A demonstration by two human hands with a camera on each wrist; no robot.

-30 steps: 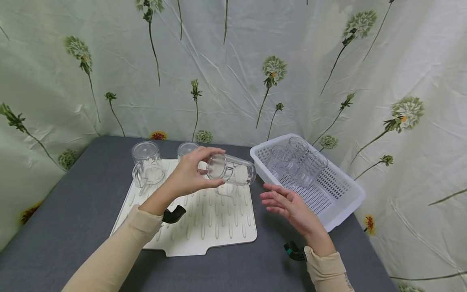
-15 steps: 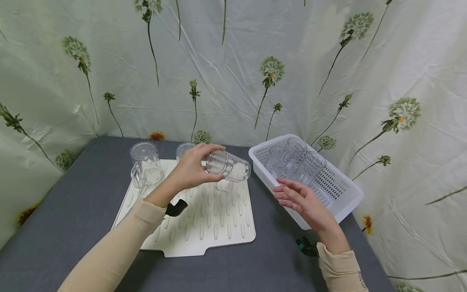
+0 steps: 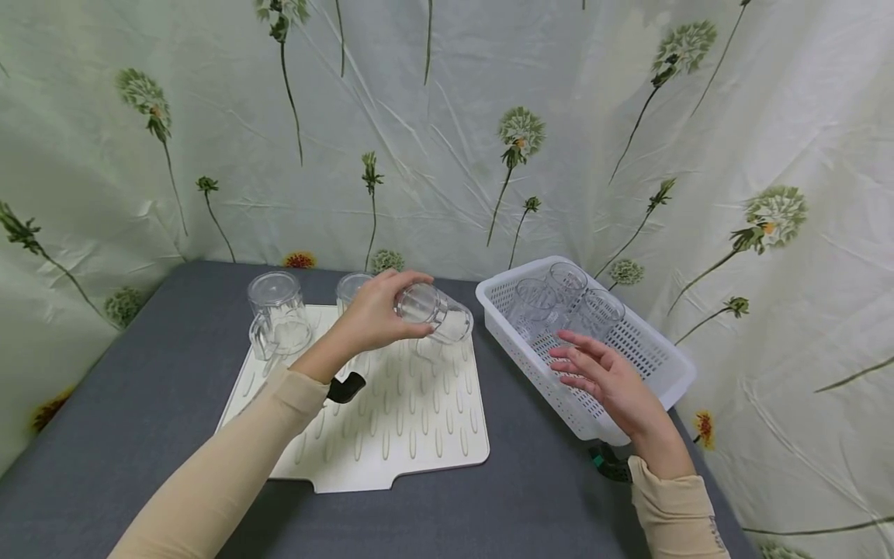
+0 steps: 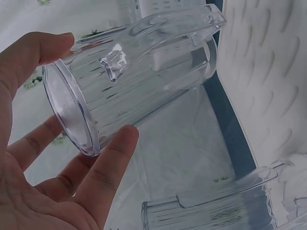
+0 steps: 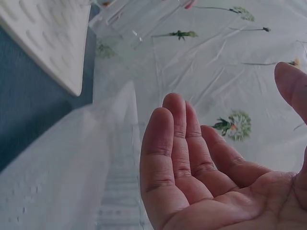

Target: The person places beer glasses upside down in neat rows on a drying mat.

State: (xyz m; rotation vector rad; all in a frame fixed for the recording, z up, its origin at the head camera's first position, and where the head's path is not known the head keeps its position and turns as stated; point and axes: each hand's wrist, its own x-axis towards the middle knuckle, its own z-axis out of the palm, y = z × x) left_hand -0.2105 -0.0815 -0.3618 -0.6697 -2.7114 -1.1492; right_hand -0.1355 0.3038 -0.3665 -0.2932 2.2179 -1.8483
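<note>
My left hand [image 3: 377, 314] grips a clear mug [image 3: 443, 314] by one end, thumb on one side and fingers on the other. The mug is tilted and hangs above the white ridged drying mat [image 3: 391, 435]. In the left wrist view the handle of the mug [image 4: 139, 72] lies along its upper side. Two other clear mugs are at the mat's back: one at the left corner [image 3: 279, 310], the other [image 3: 351, 287] partly hidden by my left hand. My right hand [image 3: 608, 380] holds nothing, its fingers loosely bent over the near side of the white basket [image 3: 517, 353].
Three clear glass vessels [image 3: 597, 310] lie close together in the basket's back left part. Mat and basket rest on a dark grey tabletop [image 3: 447, 505]. A pale curtain with dandelion prints [image 3: 447, 155] hangs behind and to the sides.
My right hand has moved right, from beside the basket to over it. The mug in my left hand has shifted slightly left and tipped its far end somewhat toward me.
</note>
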